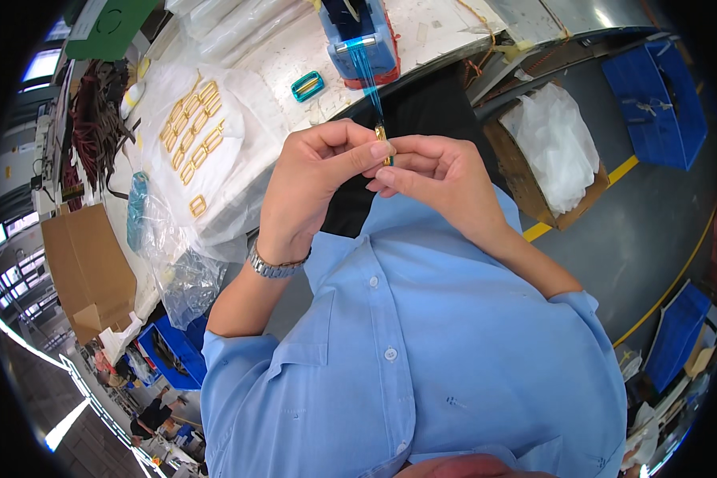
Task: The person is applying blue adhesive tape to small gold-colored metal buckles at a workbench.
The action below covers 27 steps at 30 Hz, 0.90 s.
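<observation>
Gold buckle [382,142] pinched between both hands above the table edge [422,68]: left hand [315,179] pressing thumb and forefinger on it, right hand [434,179] gripping from the other side. Blue tape strip [368,76] stretched from buckle up to blue dispenser [358,40]. More gold buckles [191,127] laid on plastic sheet [239,171], left.

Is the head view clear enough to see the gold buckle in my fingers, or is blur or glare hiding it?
In the head view the gold buckle is sharp but mostly hidden between the left hand and right hand; the blue tape glows translucent without glare; fisheye bends the table edge and darkens the corners.
</observation>
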Each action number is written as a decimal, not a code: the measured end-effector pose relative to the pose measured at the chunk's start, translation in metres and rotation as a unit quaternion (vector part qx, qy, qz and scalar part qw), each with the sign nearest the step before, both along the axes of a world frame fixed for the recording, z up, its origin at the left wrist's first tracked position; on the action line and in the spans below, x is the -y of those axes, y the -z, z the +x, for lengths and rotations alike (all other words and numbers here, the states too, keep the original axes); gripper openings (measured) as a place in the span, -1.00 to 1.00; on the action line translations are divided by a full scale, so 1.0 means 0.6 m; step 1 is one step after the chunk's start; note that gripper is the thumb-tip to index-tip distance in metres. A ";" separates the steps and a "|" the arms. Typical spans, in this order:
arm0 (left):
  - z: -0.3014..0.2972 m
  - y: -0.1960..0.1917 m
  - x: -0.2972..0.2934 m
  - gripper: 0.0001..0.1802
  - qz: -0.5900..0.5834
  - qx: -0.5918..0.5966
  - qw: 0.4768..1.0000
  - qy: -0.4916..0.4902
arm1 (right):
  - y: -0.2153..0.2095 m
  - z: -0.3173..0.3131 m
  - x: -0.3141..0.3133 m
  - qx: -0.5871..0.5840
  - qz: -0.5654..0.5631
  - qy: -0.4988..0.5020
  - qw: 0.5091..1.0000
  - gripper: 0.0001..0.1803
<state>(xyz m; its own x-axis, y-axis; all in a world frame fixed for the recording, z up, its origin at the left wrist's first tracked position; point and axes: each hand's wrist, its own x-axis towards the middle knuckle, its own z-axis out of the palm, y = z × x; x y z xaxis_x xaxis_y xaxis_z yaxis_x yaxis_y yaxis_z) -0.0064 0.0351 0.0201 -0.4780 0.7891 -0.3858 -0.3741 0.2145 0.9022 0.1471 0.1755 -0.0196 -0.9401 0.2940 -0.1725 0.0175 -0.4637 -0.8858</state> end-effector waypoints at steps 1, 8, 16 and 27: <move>0.001 -0.001 -0.001 -0.86 -0.002 -0.004 1.000 0.002 | -0.002 -0.001 -0.001 0.008 0.004 -0.001 1.000 -0.64; -0.001 0.016 0.001 -0.82 0.028 -0.036 0.999 -0.005 | -0.001 0.000 -0.008 0.023 -0.016 0.015 0.999 -0.62; 0.014 0.050 -0.008 -0.81 0.022 -0.059 0.997 -0.035 | -0.007 0.002 -0.011 0.039 -0.023 -0.006 0.999 -0.62; 0.023 0.059 -0.030 -0.84 0.015 -0.061 0.996 -0.065 | -0.009 0.002 -0.018 0.080 -0.063 -0.008 0.995 -0.61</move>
<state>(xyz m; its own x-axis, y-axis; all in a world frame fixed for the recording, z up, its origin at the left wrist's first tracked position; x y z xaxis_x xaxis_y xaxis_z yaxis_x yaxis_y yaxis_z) 0.0077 0.0529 -0.0155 -0.6184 0.7281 -0.2957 -0.2841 0.1437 0.9480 0.1482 0.1863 -0.0145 -0.9021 0.2452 -0.3551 0.1623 -0.5696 -0.8058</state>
